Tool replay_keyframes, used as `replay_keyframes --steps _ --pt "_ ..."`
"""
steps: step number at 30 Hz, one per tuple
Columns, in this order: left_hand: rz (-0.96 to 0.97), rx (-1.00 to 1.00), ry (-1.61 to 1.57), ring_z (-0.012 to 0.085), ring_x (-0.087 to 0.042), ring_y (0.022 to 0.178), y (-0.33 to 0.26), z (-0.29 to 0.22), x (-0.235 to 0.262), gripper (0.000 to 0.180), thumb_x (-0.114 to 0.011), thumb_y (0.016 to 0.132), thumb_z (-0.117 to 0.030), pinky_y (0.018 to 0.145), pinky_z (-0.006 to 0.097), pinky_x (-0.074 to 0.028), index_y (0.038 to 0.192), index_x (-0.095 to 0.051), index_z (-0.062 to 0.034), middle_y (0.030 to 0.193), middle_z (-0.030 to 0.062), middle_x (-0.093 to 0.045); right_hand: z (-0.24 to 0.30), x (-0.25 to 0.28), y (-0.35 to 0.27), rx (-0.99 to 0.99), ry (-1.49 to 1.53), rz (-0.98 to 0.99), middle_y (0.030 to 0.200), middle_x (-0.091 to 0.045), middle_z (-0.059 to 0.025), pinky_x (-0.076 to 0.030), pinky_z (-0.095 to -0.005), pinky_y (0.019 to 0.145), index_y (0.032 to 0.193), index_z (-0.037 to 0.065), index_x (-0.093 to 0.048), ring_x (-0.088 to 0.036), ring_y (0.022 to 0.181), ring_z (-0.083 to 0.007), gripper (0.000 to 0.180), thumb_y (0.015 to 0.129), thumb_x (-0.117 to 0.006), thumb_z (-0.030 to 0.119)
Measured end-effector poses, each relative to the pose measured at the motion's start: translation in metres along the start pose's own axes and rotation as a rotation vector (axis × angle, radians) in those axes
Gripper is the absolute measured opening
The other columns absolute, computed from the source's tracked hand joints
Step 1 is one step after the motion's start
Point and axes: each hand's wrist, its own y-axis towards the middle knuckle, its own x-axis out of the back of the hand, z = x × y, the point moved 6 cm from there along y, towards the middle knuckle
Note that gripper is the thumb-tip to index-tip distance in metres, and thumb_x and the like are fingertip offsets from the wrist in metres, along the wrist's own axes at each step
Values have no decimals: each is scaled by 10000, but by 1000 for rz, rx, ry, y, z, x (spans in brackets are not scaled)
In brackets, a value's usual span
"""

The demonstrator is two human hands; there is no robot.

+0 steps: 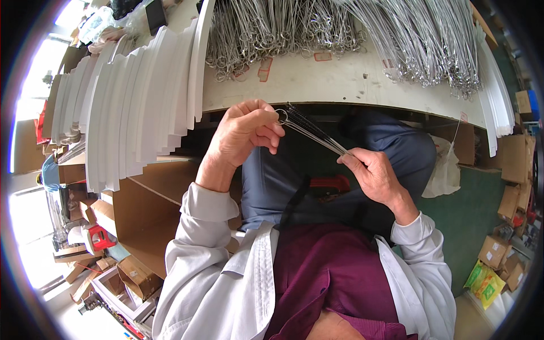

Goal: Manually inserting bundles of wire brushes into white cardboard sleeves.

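Note:
Between my two hands a small bunch of thin wire brushes (310, 123) slants over my lap, with bare metal stems and black bristles. My right hand (375, 174) is closed on the lower right end of the bunch, thumb and fingers pressed together. At its upper left end shows a metal ring (281, 117), pinched by my left hand (245, 129) between thumb and forefinger, the other fingers curled loosely. Whether the ring is separate or a loop of the stems I cannot tell. Beyond my hands, many looped metal wires (277, 31) lie heaped on the white table (340, 85).
Another heap of wires (425, 48) covers the table's right side. White panels (141, 102) stand in a row at left, above an open cardboard box (141, 221). A white bag (445, 170) hangs below the table edge; cartons (515, 158) line the far right.

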Motion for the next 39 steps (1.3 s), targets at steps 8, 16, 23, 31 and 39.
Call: replay_keyframes --steps 8,16,23,31,39 --pt "7 -98 166 189 -708 653 1 -1 -12 98 -676 911 -39 629 327 -614 847 -620 9 828 170 -723 -2 -1 0 3 20 -1 679 -610 -196 -408 -367 523 935 -35 -705 -479 533 -241 233 1014 -654 178" --pt "-199 -428 699 108 -667 680 -14 -11 -16 62 -688 919 -29 639 268 -563 878 -660 8 799 73 -714 4 0 4 4 57 4 672 -592 -196 -400 -355 525 962 -28 -709 -475 537 -209 230 1023 -642 184" --pt "-187 -1028 1279 274 -707 701 -44 -29 -42 178 -770 826 -16 626 339 -573 990 -700 -17 851 136 -704 -5 1 3 -74 137 16 600 -523 -67 -374 -300 519 962 -11 -723 -442 555 -103 268 1049 -599 210" --pt "-868 -486 1755 421 -693 978 -25 -91 59 447 -750 869 -324 862 475 -553 1120 -658 33 1035 244 -705 -8 -2 7 -132 225 -8 611 -462 38 -339 -262 522 942 -2 -728 -399 585 -49 320 1062 -594 264" --pt "-879 -239 1883 398 -732 866 23 -95 96 220 -657 869 -224 809 478 -576 904 -677 -8 891 244 -732 -5 -8 7 -116 187 13 630 -532 -14 -402 -292 561 957 -7 -736 -460 614 -84 343 1059 -591 286"
